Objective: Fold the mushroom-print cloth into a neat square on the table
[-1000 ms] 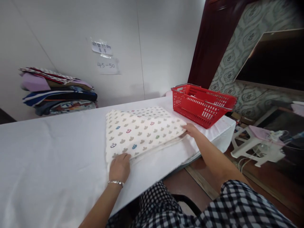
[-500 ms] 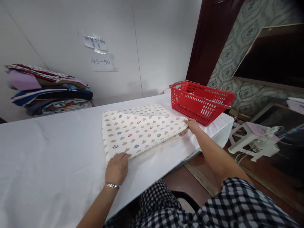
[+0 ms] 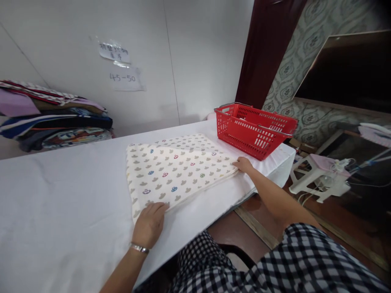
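A folded cream cloth (image 3: 180, 171) with grey, blue and red mushroom-like prints lies on the white-covered table (image 3: 76, 195). My left hand (image 3: 149, 224), with a silver bracelet at the wrist, is at the cloth's near left corner, its fingers closed on the edge. At the near right corner, my right hand (image 3: 243, 164) pinches the cloth's edge between thumb and fingers. A loose fold runs across the upper layer toward the back. The undersides of both hands' grips are hidden.
A red plastic basket (image 3: 255, 134) with metal handles stands at the table's right end. Stacked folded fabrics (image 3: 58, 118) lie at the back left against the wall. A stool (image 3: 320, 175) holding cords stands right of the table, below a dark screen (image 3: 348, 73).
The cloth's near right corner has come down toward the table and the near edge lies flatter. Both hands keep hold of the corners. The view has shifted slightly right.
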{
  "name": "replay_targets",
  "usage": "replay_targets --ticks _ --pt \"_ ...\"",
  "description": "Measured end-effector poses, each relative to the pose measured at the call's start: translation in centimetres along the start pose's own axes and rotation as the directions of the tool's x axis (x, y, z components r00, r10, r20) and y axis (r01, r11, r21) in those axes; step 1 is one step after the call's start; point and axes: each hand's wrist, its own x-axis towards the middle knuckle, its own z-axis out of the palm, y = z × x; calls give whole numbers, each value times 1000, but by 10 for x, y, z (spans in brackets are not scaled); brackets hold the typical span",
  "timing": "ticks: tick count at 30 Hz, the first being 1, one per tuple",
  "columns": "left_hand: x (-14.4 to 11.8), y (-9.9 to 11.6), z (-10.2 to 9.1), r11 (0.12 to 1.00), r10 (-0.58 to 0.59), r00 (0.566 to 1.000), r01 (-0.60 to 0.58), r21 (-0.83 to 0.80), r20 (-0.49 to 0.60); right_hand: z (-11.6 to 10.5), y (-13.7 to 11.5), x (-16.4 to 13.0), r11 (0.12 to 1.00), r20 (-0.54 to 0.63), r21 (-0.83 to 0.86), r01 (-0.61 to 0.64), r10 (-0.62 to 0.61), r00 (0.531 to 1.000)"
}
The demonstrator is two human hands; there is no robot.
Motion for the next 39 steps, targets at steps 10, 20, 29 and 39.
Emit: replay_targets --ticks 10,20,29,39 --pt "-7 -4 3 999 31 999 -31 -18 24 2 3 -8 993 -81 -114 2 -12 997" --pt "-9 -6 5 999 46 999 -46 -29 -14 -4 9 -16 992 -131 -105 65 -79 988" --pt "-10 -9 8 995 99 992 -100 -13 -72 -3 6 -16 987 -25 -159 14 -19 1000" --pt "-10 -9 9 996 70 994 -75 -57 -79 -7 1 -15 1000 -42 -18 -12 12 999"
